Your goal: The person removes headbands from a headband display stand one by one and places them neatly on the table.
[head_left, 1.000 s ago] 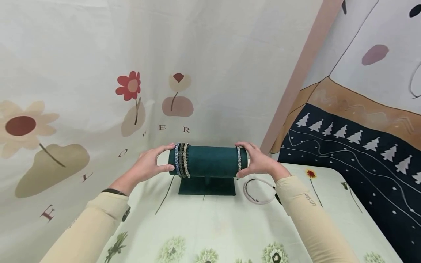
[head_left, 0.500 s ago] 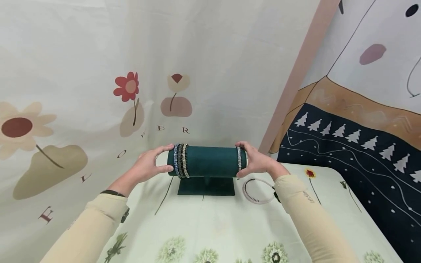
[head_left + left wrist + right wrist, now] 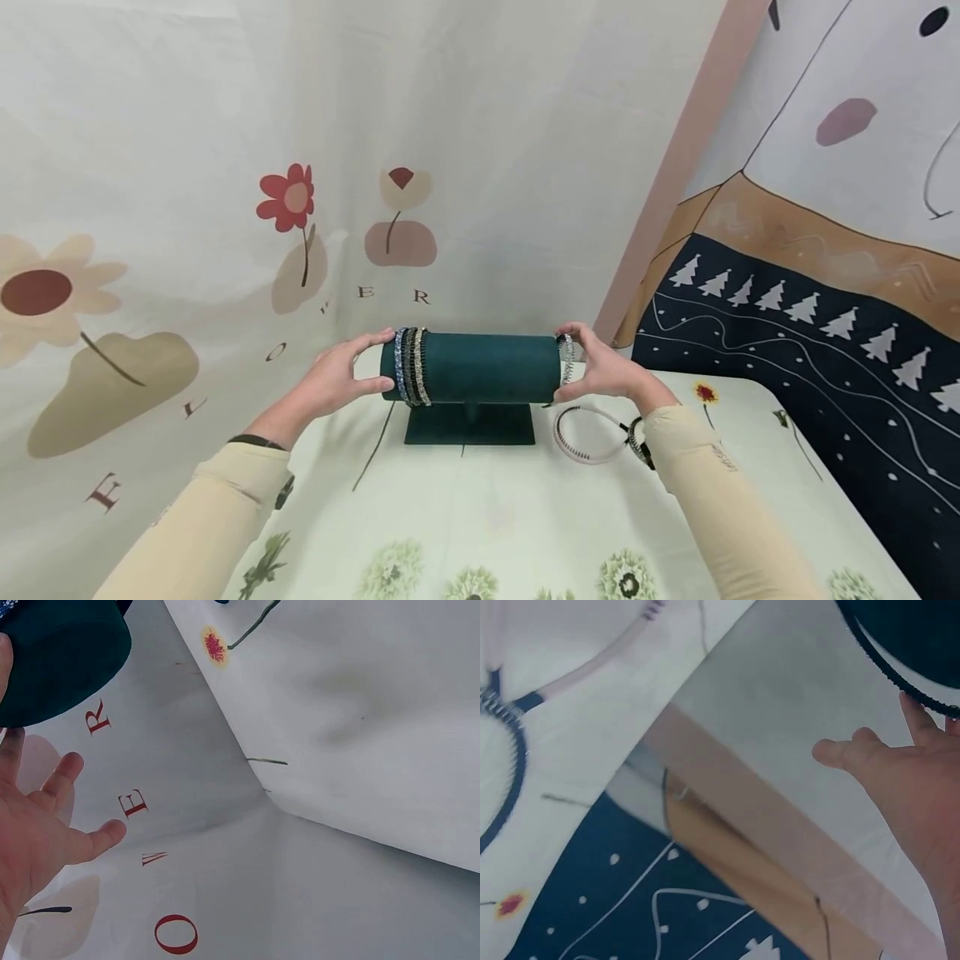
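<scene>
In the middle of the head view, a dark green velvet display roll [image 3: 491, 367] stands on a flat base [image 3: 471, 425]. Several sparkly headbands [image 3: 412, 367], blue, black and light gold, ring its left end. My left hand [image 3: 339, 375] grips that end, thumb low and fingers on top. At the other end, my right hand [image 3: 606, 364] holds a silvery headband [image 3: 567, 360] between thumb and fingers, right at the roll's edge. In the right wrist view this headband [image 3: 877, 664] curves just off the roll, with some fingers of the hand [image 3: 922, 802] extended below it.
A pale pink headband [image 3: 588, 460] with small teeth lies on the flowered tablecloth [image 3: 480, 500], right of the base. Close by, partly behind the right forearm, is a dark one [image 3: 639, 442]. Behind the stand hangs a white printed curtain [image 3: 510, 208].
My right hand has moved to the right, drawing the silvery headband from round the roll to its right edge. The left hand stays on the roll's left end.
</scene>
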Available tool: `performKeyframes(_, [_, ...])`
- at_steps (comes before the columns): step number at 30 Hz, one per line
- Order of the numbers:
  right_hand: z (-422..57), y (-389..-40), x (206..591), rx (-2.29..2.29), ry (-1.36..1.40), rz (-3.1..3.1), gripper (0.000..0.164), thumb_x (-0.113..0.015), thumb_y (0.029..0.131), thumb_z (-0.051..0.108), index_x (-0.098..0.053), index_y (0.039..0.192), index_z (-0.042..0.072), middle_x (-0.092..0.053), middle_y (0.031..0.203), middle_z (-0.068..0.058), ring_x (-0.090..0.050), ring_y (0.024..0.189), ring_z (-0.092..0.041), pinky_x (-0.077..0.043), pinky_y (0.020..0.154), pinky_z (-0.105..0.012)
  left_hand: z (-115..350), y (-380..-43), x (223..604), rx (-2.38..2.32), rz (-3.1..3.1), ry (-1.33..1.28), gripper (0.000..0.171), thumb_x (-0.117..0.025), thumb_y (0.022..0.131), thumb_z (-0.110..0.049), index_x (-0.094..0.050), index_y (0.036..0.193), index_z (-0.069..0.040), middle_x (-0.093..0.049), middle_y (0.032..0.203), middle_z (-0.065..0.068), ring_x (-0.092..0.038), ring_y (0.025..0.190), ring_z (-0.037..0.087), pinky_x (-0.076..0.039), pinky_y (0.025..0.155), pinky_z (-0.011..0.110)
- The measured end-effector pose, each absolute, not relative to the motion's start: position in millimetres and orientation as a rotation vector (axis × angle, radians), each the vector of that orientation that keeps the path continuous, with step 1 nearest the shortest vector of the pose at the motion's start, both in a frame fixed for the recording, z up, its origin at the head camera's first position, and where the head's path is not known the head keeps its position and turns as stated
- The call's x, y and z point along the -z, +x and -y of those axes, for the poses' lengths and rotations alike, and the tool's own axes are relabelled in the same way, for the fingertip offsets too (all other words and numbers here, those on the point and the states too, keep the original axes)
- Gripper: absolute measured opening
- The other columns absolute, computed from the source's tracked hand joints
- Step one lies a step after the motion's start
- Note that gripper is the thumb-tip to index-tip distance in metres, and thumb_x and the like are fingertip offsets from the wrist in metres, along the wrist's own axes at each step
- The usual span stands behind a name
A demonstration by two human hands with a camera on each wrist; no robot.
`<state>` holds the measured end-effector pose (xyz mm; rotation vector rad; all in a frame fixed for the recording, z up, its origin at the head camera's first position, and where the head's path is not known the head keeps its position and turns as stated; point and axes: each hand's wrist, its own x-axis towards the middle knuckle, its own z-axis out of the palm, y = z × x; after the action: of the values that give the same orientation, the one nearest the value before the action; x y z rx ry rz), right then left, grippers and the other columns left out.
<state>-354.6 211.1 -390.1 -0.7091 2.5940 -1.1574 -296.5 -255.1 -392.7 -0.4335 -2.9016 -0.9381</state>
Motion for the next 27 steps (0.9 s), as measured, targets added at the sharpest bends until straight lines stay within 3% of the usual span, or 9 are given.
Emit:
performKeyframes(6, [-250.0, -342.6, 395.6, 1.143, -0.58, -2.712, 0.114, -0.094, 0.082, 0.029, -0.012, 0.159, 0.009, -0.017, 0.172, -0.022, -0.018, 0.162, -0.048, -0.025, 0.126, -0.076, 252.7, -301.5, 394.5, 0.959, 2.904, -0.452, 0.085, -0.083, 0.095, -0.035, -0.038, 0.167, -0.026, -0.036, 0.176, 0.006, -0.032, 0.16, 0.048, -0.038, 0.119, 0.073])
performKeyframes(11, [-301.3, -325.8, 398.7, 1.005, -0.493, -2.869, 0.114, -0.095, 0.079, 0.037, -0.02, 0.158, 0.003, -0.026, 0.166, -0.026, -0.025, 0.156, -0.049, -0.03, 0.123, -0.074, 256.4, -300.4, 394.4, 0.982, 2.909, -0.468, 0.087, -0.083, 0.095, -0.035, -0.036, 0.168, -0.027, -0.034, 0.176, 0.006, -0.03, 0.161, 0.048, -0.04, 0.118, 0.073])
performKeyframes(18, [-375.1, -302.2, 403.2, 0.448, -0.33, -3.105, 0.108, -0.098, 0.07, 0.039, -0.037, 0.152, 0.006, -0.047, 0.153, -0.034, -0.018, 0.153, -0.063, -0.009, 0.119, -0.086, 263.5, -297.0, 392.2, 0.954, 2.901, -0.467, 0.087, -0.082, 0.095, -0.038, -0.037, 0.168, -0.026, -0.035, 0.176, 0.008, -0.032, 0.159, 0.051, -0.041, 0.116, 0.074])
performKeyframes(27, [-429.1, -276.1, 437.4, -0.036, -0.251, -3.082, 0.109, -0.105, 0.053, 0.025, -0.051, 0.145, 0.005, -0.059, 0.147, -0.034, -0.024, 0.147, -0.069, -0.007, 0.114, -0.09, 256.7, -299.7, 391.8, 0.93, 2.901, -0.481, 0.086, -0.083, 0.095, -0.038, -0.038, 0.167, -0.025, -0.037, 0.175, 0.009, -0.033, 0.158, 0.052, -0.04, 0.116, 0.076])
